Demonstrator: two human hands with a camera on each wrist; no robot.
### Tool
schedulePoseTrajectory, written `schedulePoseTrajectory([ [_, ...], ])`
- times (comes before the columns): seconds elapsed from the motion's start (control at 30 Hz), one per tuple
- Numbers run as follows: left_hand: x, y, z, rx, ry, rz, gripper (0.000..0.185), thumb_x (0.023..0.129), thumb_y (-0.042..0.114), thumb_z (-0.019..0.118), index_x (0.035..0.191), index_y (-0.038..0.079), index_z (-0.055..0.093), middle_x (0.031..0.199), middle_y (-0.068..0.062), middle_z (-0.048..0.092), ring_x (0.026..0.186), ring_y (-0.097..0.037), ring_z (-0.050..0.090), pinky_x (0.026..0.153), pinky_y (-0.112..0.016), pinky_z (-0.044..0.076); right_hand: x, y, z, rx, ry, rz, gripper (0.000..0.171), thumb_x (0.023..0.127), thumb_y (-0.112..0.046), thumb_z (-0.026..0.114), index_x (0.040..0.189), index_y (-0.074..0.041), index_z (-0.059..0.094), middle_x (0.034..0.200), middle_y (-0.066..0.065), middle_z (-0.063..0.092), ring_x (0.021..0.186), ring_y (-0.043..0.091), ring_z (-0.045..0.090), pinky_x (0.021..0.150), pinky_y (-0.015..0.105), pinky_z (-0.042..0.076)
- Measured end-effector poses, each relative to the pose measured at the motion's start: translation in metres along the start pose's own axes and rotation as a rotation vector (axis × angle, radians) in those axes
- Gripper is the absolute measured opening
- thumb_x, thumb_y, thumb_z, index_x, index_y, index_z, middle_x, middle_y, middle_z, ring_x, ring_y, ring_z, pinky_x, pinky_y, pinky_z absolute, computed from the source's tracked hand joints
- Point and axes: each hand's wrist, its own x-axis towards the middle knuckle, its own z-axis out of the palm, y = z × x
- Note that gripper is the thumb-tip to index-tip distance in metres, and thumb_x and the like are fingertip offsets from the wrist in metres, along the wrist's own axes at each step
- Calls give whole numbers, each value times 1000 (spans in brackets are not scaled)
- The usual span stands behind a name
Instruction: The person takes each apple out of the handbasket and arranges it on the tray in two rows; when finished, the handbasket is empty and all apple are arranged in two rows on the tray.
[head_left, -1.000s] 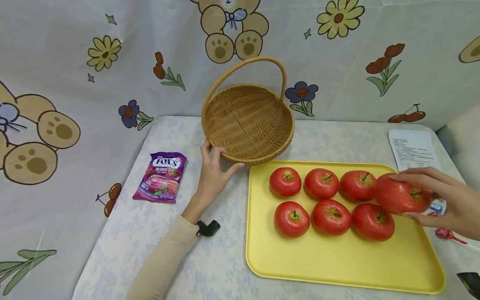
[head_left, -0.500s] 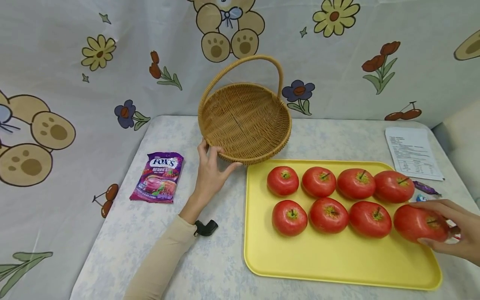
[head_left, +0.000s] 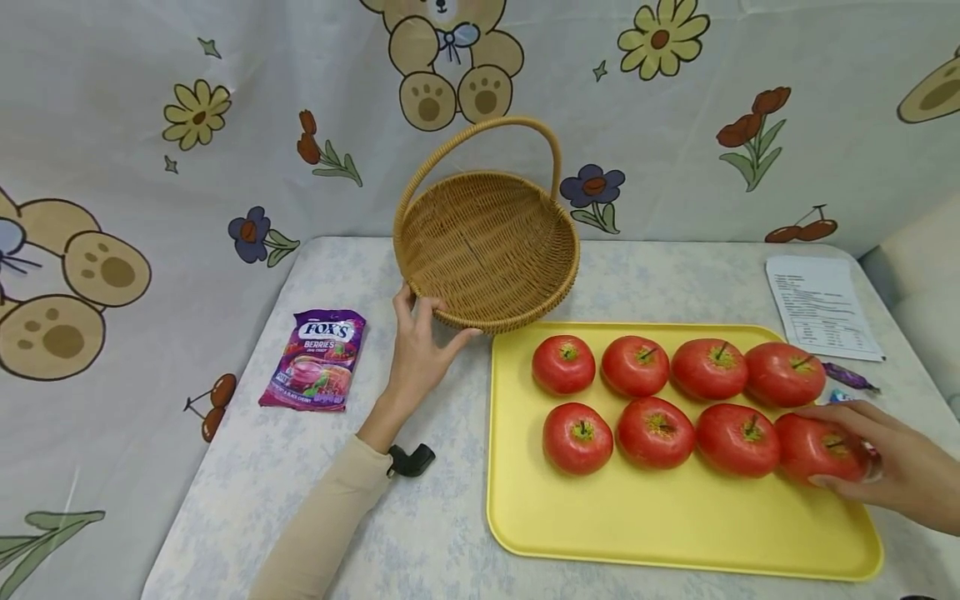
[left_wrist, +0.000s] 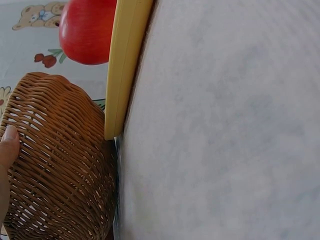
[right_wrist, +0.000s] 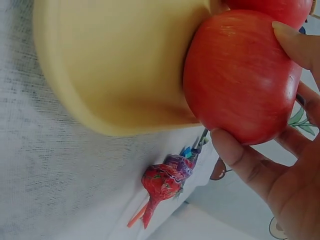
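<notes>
Right hand [head_left: 892, 467] gripped the eighth apple [head_left: 821, 448], fingers curled round it, at the right end of the tray's [head_left: 675, 533] front row. Left hand [head_left: 420, 354] held the empty wicker basket's [head_left: 487, 250] rim. Judged: tray filled, release pending. Desk [head_left: 420, 533] pale-clothed; cartoon-print backdrop.

left hand [head_left: 420, 354] far centre-left, forearm in beige sleeve reaching up from near edge, fingers and thumb curled in a pinch, wrist straight; right hand [head_left: 888, 458] near right, entering from right edge, fingers spread and curved in a grip
</notes>
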Motion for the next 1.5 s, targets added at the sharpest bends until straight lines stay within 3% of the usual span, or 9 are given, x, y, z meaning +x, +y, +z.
schedulePoseTrajectory([
  [0.47, 2, -2, 1, 7, 2, 1, 56, 81, 42, 79, 106, 8, 43, 146, -29, 19, 138, -43, 33, 95, -51, 49, -5, -2, 10, -55, 73, 31, 82, 64, -28, 92, 131, -6, 51, 114, 19, 50, 78, -10, 31, 55, 15, 44],
  [0.7, 2, -1, 0, 5, -2, -30, 56, 81, 44, 78, 108, 8, 45, 149, -28, 17, 140, -41, 30, 96, -51, 49, -7, -5, 12, -74, 60, 74, 92, 67, -31, 90, 140, -3, 42, 120, 28, 42, 88, 36, 49, 56, 12, 42],
  [0.83, 1, -2, -1, 4, -5, -35, 56, 82, 44, 78, 109, 8, 45, 150, -28, 16, 141, -40, 29, 98, -51, 48, -12, -7, 12, -72, 68, 110, 96, 69, -34, 89, 143, -2, 39, 120, 31, 38, 90, 41, 46, 56, 20, 49],
  [1.03, 1, 0, -3, 2, -8, -47, 58, 82, 45, 77, 111, 8, 44, 152, -27, 14, 142, -38, 29, 98, -50, 49, -20, -13, 9, -108, 310, -20, 94, 59, -27, 94, 138, -2, 49, 114, 24, 50, 99, 23, 50, 69, -3, 34],
  [1.17, 2, -1, -3, 2, -1, -30, 59, 82, 45, 77, 113, 7, 44, 153, -27, 13, 143, -38, 27, 98, -50, 49, -21, -27, 6, -129, 361, -26, 83, 67, -21, 90, 136, -1, 49, 124, 29, 47, 105, 48, 41, 107, 35, 43],
  [1.27, 3, -2, -3, 3, 4, -16, 60, 81, 44, 78, 114, 7, 44, 154, -27, 11, 144, -40, 25, 100, -51, 47, -19, -41, 4, -142, 317, -16, 82, 70, -17, 88, 139, -3, 46, 129, 30, 43, 111, 50, 36, 81, 73, 38],
  [1.33, 3, -3, -3, -1, 5, -12, 60, 81, 43, 79, 115, 7, 44, 154, -27, 10, 145, -40, 24, 102, -52, 45, -15, -50, 2, -154, 293, -35, 82, 70, -17, 88, 141, -7, 47, 130, 27, 43, 111, 48, 36, 78, 67, 47],
  [1.4, 3, -4, -3, -5, 4, -11, 61, 81, 43, 79, 116, 8, 44, 155, -27, 8, 145, -39, 23, 104, -52, 43, -11, -60, 1, -150, 286, -65, 81, 70, -19, 88, 141, -13, 49, 131, 23, 45, 111, 45, 38, 90, 41, 54],
  [1.5, 3, -4, -4, -7, -2, -12, 62, 81, 42, 79, 119, 8, 44, 157, -26, 4, 146, -40, 21, 105, -53, 42, -4, -79, 1, -143, 305, -106, 78, 71, -22, 87, 140, -19, 51, 133, 18, 46, 111, 41, 41, 89, 39, 54],
])
